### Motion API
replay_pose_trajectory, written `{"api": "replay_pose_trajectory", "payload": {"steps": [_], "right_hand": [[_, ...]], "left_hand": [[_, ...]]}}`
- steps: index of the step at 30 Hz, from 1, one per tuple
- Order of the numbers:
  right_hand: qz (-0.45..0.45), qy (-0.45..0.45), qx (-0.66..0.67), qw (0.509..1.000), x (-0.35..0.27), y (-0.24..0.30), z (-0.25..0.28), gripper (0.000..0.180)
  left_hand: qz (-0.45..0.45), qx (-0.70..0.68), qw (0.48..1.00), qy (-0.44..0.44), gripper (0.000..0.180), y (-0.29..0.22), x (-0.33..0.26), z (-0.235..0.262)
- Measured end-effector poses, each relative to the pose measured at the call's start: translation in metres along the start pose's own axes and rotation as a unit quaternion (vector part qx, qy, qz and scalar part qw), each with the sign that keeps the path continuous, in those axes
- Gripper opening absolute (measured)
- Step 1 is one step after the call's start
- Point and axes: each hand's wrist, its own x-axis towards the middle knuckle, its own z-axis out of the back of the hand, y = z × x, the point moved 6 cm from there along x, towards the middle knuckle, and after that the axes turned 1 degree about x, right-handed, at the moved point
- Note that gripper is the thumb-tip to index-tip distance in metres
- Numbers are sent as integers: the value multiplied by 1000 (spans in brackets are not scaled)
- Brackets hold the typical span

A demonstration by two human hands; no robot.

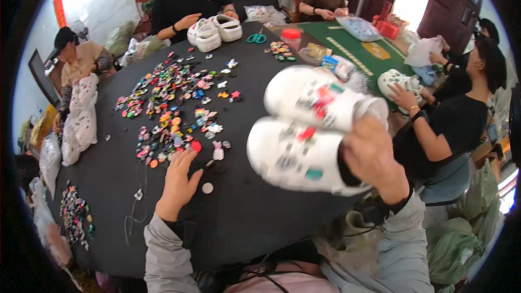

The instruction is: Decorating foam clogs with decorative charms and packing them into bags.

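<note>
1. Clogs – white pair, stacked w/ uppers facing me – are being held up off the black table on the right side, above its near edge; several coloured charms already showing on both uppers
2. Right hand is gripping the pair from the heel end, fingers wrapped round & closed on both shoes; I'm judging the grip firm enough, but the shoes are blurring a bit, so I'd be keeping them steadier while picking
3. Left hand is lying palm-down on the table, fingers spread fairly wide & reaching fwd, tips touching the near edge of the charm pile; holding nothing as far as I can tell
4. To do this well, IMO: I'm singling out one charm w/ fingertips rather than raking the heap, and keeping the loose round piece just beside the hand from getting knocked away
5. Pose: left forearm in grey sleeve is coming up from the lower edge, wrist flat; right forearm is angling up & inward, wrist cocked back, shoes tilting toward me
6. Other people round the table are working on their own clogs, well apart from my hands
</note>
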Motion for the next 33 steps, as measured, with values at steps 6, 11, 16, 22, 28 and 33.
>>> {"api": "replay_pose_trajectory", "payload": {"steps": [6,11,16,22,28,33], "right_hand": [[-143,-55,-234,960,-41,-126,19,16],[-161,-46,-310,936,-75,-155,25,13],[-163,-66,-261,949,-62,-132,41,14],[-112,-75,-223,965,-38,-115,32,15],[-215,-36,-265,939,-62,-176,11,12],[-290,-8,-277,916,-106,-229,-2,22]], "left_hand": [[29,32,996,81,46,6,-6,-23],[45,35,994,90,46,8,-8,-26],[57,45,992,105,46,6,-7,-24],[61,42,992,104,47,6,-5,-25],[63,50,993,87,45,9,-11,-22],[34,54,995,72,46,10,-10,-28]]}}
